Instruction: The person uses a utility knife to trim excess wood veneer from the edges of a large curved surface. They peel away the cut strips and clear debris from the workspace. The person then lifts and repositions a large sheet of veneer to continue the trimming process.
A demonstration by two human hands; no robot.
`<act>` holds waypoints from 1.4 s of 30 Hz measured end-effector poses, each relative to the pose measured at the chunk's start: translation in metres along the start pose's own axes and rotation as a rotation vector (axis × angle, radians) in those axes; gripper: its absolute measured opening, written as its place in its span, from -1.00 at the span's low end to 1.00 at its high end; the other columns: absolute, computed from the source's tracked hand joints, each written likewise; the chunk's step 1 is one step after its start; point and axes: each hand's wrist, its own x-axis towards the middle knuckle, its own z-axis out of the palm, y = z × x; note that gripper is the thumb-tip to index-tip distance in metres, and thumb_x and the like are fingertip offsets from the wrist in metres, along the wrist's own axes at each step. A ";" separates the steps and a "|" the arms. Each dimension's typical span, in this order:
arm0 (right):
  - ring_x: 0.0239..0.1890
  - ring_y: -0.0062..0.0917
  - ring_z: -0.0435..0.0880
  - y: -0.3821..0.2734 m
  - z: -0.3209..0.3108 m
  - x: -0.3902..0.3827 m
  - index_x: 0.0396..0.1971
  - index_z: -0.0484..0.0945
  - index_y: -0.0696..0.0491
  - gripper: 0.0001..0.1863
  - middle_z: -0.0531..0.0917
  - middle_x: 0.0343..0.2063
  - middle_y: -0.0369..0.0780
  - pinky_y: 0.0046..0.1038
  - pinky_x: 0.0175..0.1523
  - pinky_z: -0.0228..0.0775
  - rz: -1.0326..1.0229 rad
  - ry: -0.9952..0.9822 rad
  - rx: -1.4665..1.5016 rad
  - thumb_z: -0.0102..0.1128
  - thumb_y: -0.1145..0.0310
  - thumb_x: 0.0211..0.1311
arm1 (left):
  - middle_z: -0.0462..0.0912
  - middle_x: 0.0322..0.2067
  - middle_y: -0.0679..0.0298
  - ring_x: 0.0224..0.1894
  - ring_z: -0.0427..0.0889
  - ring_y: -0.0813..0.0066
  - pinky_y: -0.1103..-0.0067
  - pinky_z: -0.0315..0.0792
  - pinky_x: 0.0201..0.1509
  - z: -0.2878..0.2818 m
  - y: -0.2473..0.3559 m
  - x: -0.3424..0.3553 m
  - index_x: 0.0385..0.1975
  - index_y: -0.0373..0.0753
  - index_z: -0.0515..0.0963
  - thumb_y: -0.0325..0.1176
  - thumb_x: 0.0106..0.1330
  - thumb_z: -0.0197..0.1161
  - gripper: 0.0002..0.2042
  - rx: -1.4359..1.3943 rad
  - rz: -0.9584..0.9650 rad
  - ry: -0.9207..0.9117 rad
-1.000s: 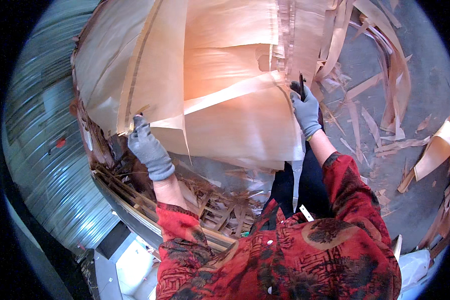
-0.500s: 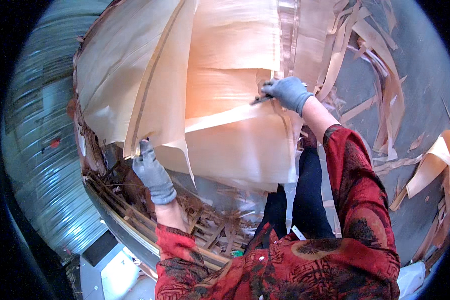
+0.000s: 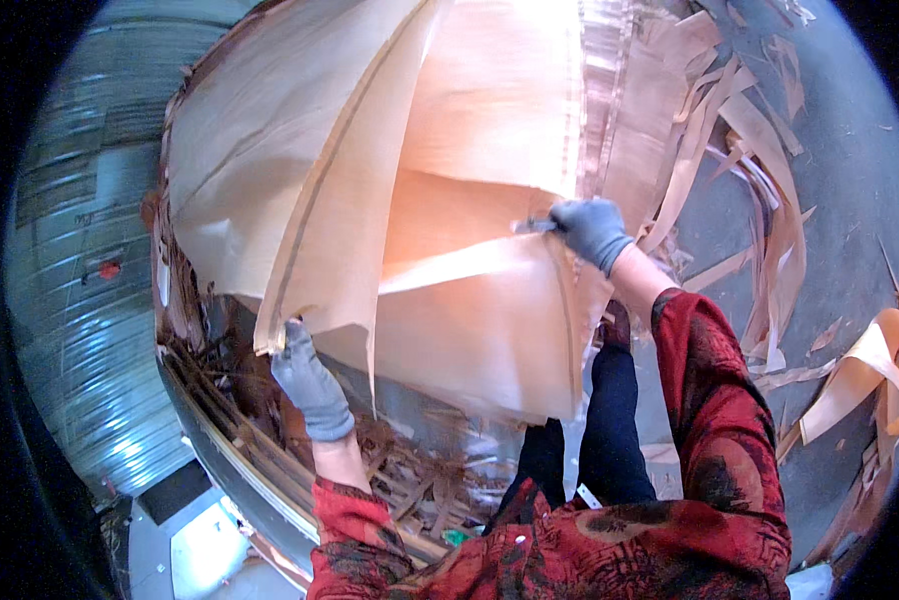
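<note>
My left hand (image 3: 313,388), in a grey glove, is closed on the lower corner of a thin, pale wood veneer sheet (image 3: 345,215) with a dark strip along its edge. The sheet is lifted and slopes away to the far side. At the right, my grey-gloved right hand (image 3: 594,233) grips a small, narrow knife-like tool (image 3: 535,226), blurred by motion. The tool lies at the upper edge of a hanging veneer flap (image 3: 490,335). Between the two is a slit where the veneer beneath (image 3: 470,215) glows orange.
Veneer sheets (image 3: 500,90) spread across the far side. Long veneer strips (image 3: 775,220) and a curled piece (image 3: 865,375) litter the grey floor at right. Wooden slats and scraps (image 3: 420,475) lie below my left hand. Corrugated metal sheeting (image 3: 100,330) runs along the left.
Both hands have come down nearer to me, the left with the veneer corner still gripped, the right with the tool. The slit between the veneer pieces has widened, and the flap hangs lower.
</note>
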 end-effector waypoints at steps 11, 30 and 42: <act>-0.33 -0.69 0.50 -0.047 0.055 -0.110 -0.17 0.51 0.19 -0.47 0.61 -0.39 -0.26 -0.62 -0.21 0.33 0.433 0.197 1.153 0.16 0.01 0.08 | 0.29 -0.73 0.37 -0.63 0.20 0.58 0.54 0.13 -0.55 -0.009 -0.006 0.015 -0.61 -0.41 0.49 -0.16 0.30 0.01 -0.60 -0.012 0.262 0.076; -0.52 -0.33 0.58 -0.098 0.032 -0.161 -0.54 0.47 -0.05 -0.94 0.55 -0.48 -0.25 -0.32 -0.43 0.43 0.035 0.153 0.255 0.10 0.37 -0.09 | 0.56 -0.41 0.28 -0.38 0.46 0.60 0.63 0.36 -0.29 -0.048 0.000 0.029 -0.26 -0.42 0.51 -0.26 0.26 0.09 -0.71 0.008 0.228 -0.023; -0.44 -0.21 0.52 -0.229 -0.013 -0.219 -0.52 0.47 0.09 -0.80 0.52 -0.50 -0.15 -0.35 -0.36 0.38 -0.168 -0.206 0.804 0.15 0.32 -0.18 | 0.51 -0.63 0.26 -0.53 0.50 0.49 0.56 0.35 -0.49 -0.109 0.050 0.088 -0.45 -0.28 0.54 -0.28 0.13 0.18 -0.82 0.563 0.870 0.015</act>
